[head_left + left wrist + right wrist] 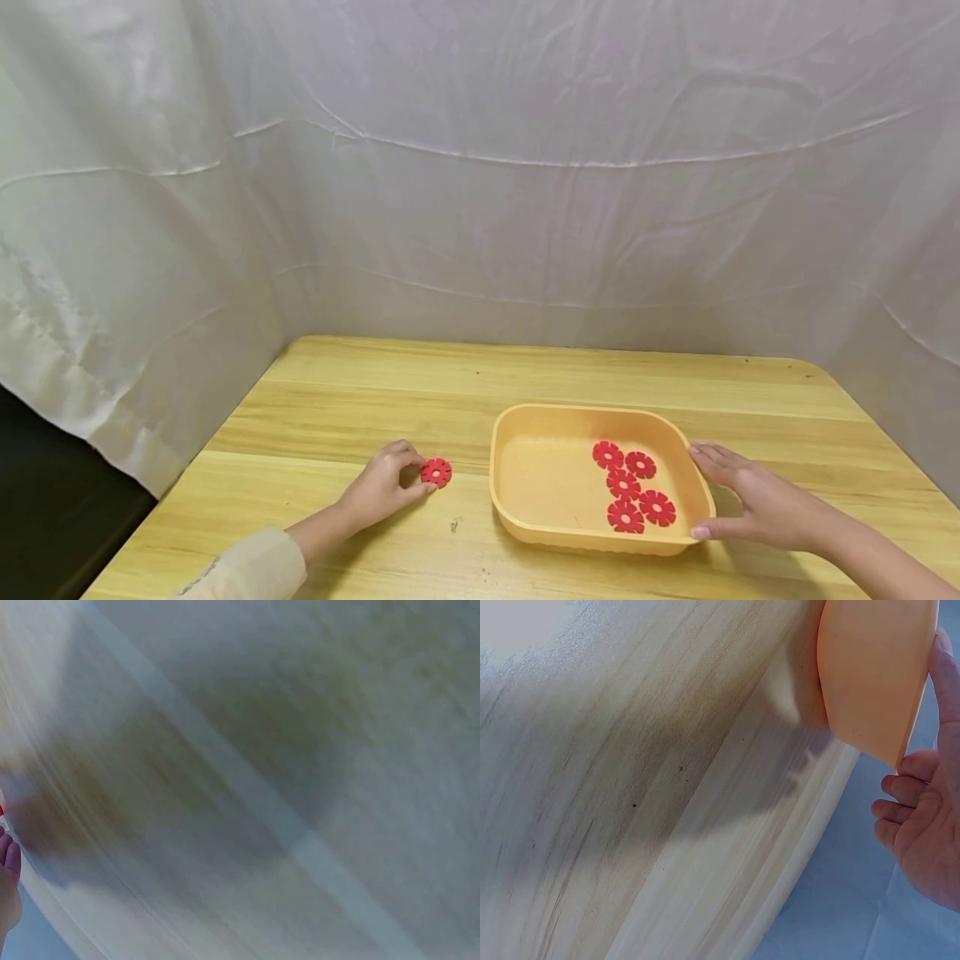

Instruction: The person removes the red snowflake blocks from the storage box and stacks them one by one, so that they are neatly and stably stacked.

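Note:
On the wooden table [360,400], my left hand [386,487] pinches a red notched plastic disc [437,473] with a hole in its middle, thumb at the near edge and fingers at the far edge. A yellow plastic basin [532,529] stands to the right of it. Several like red discs [626,515] lie in the basin's right half, some touching or overlapping. My right hand [757,500] holds the basin's right end, thumb and fingers spread along the rim. In the right wrist view, fingertips and thumb meet the basin's orange-looking wall [877,675]. The left wrist view catches only a few fingertips.
Pale grey cloth [562,233] hangs behind the table and along both sides. A dark area [52,500] lies beyond the table's left edge. Small dark marks [453,525] dot the tabletop.

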Motion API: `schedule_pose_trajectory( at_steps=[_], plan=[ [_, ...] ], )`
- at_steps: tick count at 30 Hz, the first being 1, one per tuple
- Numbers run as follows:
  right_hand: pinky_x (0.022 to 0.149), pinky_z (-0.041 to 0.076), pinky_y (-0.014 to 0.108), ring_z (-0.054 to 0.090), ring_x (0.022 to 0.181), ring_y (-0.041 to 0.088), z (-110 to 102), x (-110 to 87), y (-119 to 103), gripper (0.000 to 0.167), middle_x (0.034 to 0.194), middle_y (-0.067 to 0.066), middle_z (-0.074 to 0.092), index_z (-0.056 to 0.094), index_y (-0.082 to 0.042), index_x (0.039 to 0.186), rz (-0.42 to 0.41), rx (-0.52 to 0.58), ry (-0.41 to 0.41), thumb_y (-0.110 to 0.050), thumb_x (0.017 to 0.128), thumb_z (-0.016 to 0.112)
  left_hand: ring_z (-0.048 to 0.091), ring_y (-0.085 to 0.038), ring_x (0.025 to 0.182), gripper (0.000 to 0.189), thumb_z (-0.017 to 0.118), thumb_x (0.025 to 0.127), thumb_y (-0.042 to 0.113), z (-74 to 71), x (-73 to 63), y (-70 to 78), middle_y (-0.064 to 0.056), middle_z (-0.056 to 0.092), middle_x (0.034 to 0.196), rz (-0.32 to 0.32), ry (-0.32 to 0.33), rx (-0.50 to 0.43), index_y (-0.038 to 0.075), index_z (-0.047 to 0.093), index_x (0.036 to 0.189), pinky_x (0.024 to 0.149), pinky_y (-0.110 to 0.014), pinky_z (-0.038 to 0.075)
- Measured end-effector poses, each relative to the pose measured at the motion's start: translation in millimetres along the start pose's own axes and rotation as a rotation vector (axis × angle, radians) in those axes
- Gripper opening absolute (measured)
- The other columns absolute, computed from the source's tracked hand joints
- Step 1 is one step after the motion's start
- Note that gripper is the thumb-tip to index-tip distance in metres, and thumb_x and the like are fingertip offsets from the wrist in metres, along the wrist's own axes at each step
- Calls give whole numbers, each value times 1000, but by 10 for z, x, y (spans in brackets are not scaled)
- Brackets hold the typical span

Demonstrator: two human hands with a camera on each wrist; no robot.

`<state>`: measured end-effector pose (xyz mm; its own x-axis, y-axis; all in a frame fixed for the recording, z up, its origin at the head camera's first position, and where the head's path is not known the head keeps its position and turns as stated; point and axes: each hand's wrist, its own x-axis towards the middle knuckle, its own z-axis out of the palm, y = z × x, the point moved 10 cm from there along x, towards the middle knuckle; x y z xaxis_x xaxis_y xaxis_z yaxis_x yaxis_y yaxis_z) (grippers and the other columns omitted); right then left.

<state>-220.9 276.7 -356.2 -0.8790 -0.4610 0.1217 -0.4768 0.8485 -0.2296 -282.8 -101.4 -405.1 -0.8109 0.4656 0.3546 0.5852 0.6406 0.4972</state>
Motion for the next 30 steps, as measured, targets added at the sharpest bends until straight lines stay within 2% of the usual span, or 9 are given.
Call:
schedule_pose_trajectory(
  at_steps=[6,11,15,20,23,26,30],
  plan=[
    [86,43,60,47,116,49,-1,-3,-7,94,130,30,49,45,11,130,-9,-8,9,-51,66,75,51,-7,76,21,76,75,17,5,-8,-6,2,59,83,-13,-7,-18,2,68,87,67,-20,50],
    [87,42,60,47,116,49,-4,-7,-1,94,130,31,48,44,11,130,-8,-5,12,-51,67,75,58,-12,80,19,75,76,14,-34,5,-10,0,60,85,-28,22,-34,2,68,88,72,-22,54],
    [87,43,59,47,116,49,-7,-11,9,94,130,30,48,45,11,130,3,-4,16,-52,66,74,62,-18,84,20,75,76,12,-125,55,30,-5,63,88,-26,96,-45,0,67,91,75,-28,56],
    [86,43,60,47,116,49,-6,-9,8,94,131,31,48,44,11,130,-4,-4,14,-51,67,74,63,-22,87,28,78,72,12,-318,135,90,-9,65,93,-60,255,-100,0,67,96,75,-34,55],
    [87,43,60,47,116,49,-9,-8,4,94,131,30,48,45,11,130,-1,-9,15,-52,66,74,61,-22,86,32,79,71,12,-410,173,126,-9,65,94,-79,326,-120,2,66,98,74,-33,55],
    [87,42,61,46,117,50,-13,-15,-3,95,131,31,47,44,11,130,5,4,12,-52,67,74,61,-21,85,31,79,70,13,-453,212,181,-7,65,92,-70,350,-139,3,66,97,73,-34,54],
    [86,42,61,46,117,50,-4,-15,1,95,131,31,47,44,11,131,4,6,11,-52,67,74,62,-19,83,29,79,70,11,-471,253,281,-5,67,90,-26,366,-166,3,67,95,71,-33,55]
  ],
)
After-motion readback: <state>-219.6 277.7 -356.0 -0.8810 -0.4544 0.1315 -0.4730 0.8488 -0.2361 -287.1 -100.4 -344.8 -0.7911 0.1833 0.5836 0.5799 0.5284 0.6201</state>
